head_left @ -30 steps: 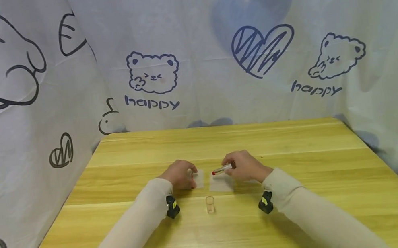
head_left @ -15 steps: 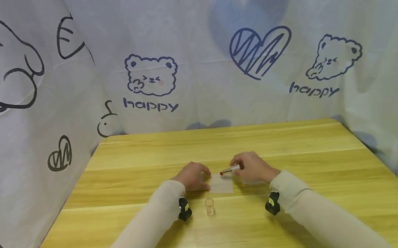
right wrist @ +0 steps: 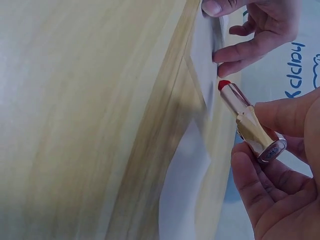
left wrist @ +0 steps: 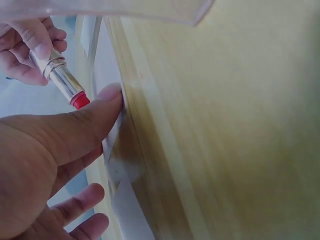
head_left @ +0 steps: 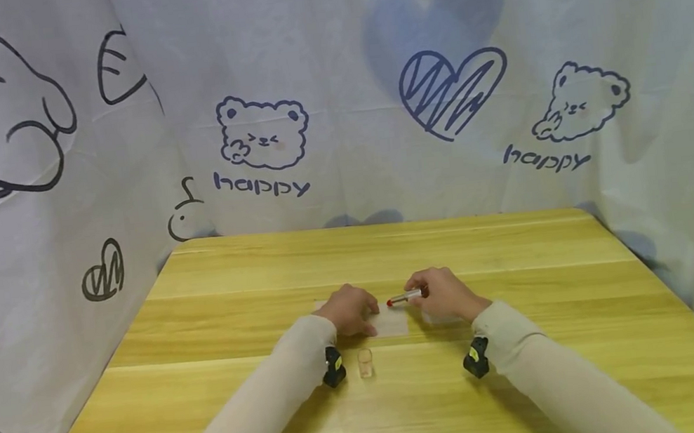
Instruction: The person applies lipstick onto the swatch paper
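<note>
My right hand (head_left: 447,294) pinches an uncapped lipstick (right wrist: 255,130) between thumb and fingers. The bullet is red and the tube is shiny gold and silver. In the head view the lipstick points left, its tip close over a white paper square (head_left: 393,322). My left hand (head_left: 349,310) rests at that square's left edge, thumb on the near side and fingers farther back. The left wrist view shows its thumb on the paper's edge, just under the red tip, and the other fingers loosely spread.
Another white paper (right wrist: 182,190) lies partly under the right hand, and one more white piece (left wrist: 131,212) lies beyond the left hand. A small clear pinkish cup-like piece (head_left: 365,363) stands nearer me on the wooden table (head_left: 381,417). White drawn-on curtains surround the table.
My left hand has moved right, from the left paper, where a red line showed, onto the middle one. My right hand has shifted slightly right, still holding the lipstick.
</note>
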A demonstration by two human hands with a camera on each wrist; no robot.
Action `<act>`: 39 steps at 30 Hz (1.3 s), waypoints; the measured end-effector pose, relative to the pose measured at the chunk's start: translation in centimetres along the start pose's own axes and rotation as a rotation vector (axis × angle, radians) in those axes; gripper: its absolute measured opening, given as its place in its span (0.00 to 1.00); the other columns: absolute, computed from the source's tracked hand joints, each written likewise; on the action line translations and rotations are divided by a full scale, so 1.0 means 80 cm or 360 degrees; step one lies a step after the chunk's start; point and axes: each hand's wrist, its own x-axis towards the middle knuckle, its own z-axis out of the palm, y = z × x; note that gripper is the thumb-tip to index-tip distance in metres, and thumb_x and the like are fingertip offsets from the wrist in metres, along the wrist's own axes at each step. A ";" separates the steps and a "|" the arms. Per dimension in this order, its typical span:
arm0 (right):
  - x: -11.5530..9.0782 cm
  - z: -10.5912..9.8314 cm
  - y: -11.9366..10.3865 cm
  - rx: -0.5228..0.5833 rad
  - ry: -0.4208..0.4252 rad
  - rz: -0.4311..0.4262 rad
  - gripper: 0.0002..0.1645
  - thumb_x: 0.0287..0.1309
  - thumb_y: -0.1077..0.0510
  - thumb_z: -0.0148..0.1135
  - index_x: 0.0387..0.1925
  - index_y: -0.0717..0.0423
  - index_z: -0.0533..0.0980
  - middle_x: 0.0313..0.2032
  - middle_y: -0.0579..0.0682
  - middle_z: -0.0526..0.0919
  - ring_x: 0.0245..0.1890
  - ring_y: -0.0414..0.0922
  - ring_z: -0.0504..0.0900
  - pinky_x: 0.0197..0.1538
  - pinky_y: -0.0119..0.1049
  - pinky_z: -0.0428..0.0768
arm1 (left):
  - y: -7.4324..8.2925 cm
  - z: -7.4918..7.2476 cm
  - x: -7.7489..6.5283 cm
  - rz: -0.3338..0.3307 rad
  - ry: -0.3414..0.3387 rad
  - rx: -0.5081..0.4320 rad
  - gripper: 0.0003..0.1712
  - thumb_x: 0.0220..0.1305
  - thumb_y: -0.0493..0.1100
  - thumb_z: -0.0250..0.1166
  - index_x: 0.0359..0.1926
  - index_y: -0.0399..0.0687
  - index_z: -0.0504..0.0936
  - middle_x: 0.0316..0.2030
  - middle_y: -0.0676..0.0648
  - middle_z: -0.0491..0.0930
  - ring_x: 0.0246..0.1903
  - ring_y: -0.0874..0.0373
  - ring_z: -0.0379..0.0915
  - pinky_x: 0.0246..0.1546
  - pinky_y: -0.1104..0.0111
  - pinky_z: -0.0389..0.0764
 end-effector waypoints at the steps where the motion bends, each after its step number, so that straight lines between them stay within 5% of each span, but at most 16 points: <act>1: 0.000 0.000 0.001 -0.0002 0.0009 -0.0003 0.12 0.61 0.59 0.65 0.46 0.60 0.82 0.35 0.46 0.82 0.31 0.41 0.75 0.36 0.39 0.76 | 0.001 -0.001 0.001 -0.0014 0.0000 -0.0002 0.23 0.51 0.50 0.76 0.49 0.50 0.86 0.51 0.51 0.82 0.54 0.49 0.72 0.57 0.59 0.72; 11: 0.005 0.010 0.003 0.0033 0.0063 0.0009 0.12 0.61 0.60 0.65 0.45 0.61 0.82 0.35 0.46 0.82 0.32 0.41 0.75 0.37 0.38 0.76 | 0.009 -0.002 -0.003 -0.0109 0.0015 -0.0015 0.22 0.53 0.50 0.75 0.50 0.51 0.86 0.52 0.50 0.81 0.56 0.46 0.70 0.58 0.55 0.70; 24: 0.004 0.014 0.003 0.0006 0.0077 0.0036 0.11 0.61 0.60 0.65 0.45 0.58 0.82 0.36 0.48 0.82 0.32 0.42 0.75 0.37 0.40 0.76 | 0.006 0.000 0.002 -0.0031 0.0026 0.0135 0.23 0.53 0.52 0.75 0.50 0.52 0.86 0.51 0.54 0.82 0.50 0.50 0.72 0.56 0.57 0.71; 39: 0.003 0.013 0.001 0.0007 0.0064 0.0009 0.10 0.60 0.60 0.67 0.43 0.58 0.83 0.32 0.46 0.82 0.29 0.40 0.75 0.33 0.37 0.76 | 0.009 -0.004 0.000 -0.0062 0.0008 0.0116 0.23 0.54 0.52 0.74 0.51 0.52 0.86 0.52 0.53 0.81 0.54 0.48 0.71 0.58 0.54 0.70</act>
